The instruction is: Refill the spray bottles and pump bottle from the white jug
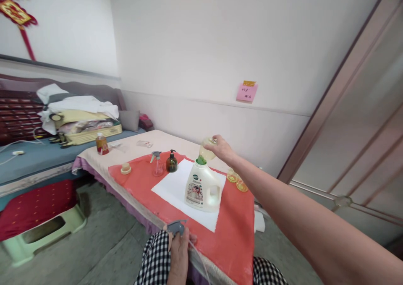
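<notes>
My right hand [219, 147] is closed around a pale yellowish see-through bottle [207, 151], held tilted over the mouth of a white laundry detergent jug [201, 188]. A green piece [200, 160] sits at the jug's mouth; whether it is a funnel I cannot tell. The jug stands upright on a white sheet [171, 188]. Low at the table's front edge, my left hand [181, 245] grips a grey trigger spray head [176, 227], its thin tube hanging down to the right.
A clear spray bottle [158, 167] and a dark pump bottle [171, 163] stand on the red cloth [135, 184], near a beige lid-like piece [126, 168]. Yellow see-through pieces [242, 184] lie right of the jug. An amber bottle [101, 144] stands at the far left. A stool [44, 230] is on the floor.
</notes>
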Tool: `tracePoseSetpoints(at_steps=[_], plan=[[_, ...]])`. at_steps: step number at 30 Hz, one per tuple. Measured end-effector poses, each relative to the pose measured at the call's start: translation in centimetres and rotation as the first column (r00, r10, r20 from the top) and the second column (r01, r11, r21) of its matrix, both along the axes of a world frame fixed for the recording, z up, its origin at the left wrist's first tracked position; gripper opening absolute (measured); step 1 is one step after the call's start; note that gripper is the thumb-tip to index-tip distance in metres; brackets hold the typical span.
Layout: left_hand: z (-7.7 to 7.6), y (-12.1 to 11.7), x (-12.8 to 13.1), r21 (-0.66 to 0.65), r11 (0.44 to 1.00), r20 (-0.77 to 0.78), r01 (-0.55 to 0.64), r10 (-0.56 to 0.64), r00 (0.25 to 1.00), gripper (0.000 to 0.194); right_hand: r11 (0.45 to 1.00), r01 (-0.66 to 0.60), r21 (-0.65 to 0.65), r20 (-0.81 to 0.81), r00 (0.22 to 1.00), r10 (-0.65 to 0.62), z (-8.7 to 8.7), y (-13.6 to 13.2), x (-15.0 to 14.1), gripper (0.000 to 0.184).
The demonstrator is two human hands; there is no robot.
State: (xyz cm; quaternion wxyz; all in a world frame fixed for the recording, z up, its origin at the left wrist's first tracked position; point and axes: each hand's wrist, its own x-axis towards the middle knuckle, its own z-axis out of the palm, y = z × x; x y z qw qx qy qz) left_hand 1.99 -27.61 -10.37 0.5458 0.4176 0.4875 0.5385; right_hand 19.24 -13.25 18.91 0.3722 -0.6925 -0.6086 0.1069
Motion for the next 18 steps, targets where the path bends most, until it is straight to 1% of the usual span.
tracePoseSetpoints(at_steps=[4,7,10,12,15,16,18], plan=[[-0.2,0.1,0.1,0.029,0.999,-0.046,-0.037,0.038,0.998,0.062,1.0,0.009,0.008,-0.038,0.999,-0.009,-0.3,-0.3,0.4,0.057],[-0.1,-0.1,0.2,0.028,0.999,-0.032,-0.032,0.032,0.999,0.062,1.0,0.012,0.012,-0.086,0.996,-0.011,-0.7,-0.6,0.9,0.057],[0.1,-0.3,0.4,0.006,0.999,-0.014,-0.039,0.039,0.999,0.061,1.0,0.012,0.015,-0.173,0.985,-0.009,-1.6,-1.0,1.9,0.056],[0.2,-0.5,0.5,-0.002,0.999,-0.003,-0.043,0.043,0.999,0.06,1.0,0.019,0.012,-0.266,0.964,-0.015,-2.5,-1.5,2.8,0.056],[0.0,-0.6,0.5,0.01,0.998,0.014,-0.055,0.055,0.998,0.059,0.999,0.041,-0.004,-0.455,0.889,-0.038,-4.2,-2.5,4.1,0.054],[0.0,-0.6,0.5,0.018,0.998,0.01,-0.053,0.053,0.999,0.06,0.999,0.044,-0.007,-0.53,0.847,-0.04,-4.8,-2.9,4.4,0.051],[-0.1,-0.6,0.4,0.032,0.998,-0.007,-0.05,0.05,0.999,0.06,0.999,0.033,0.004,-0.684,0.729,-0.022,-6.0,-3.8,4.8,0.041]])
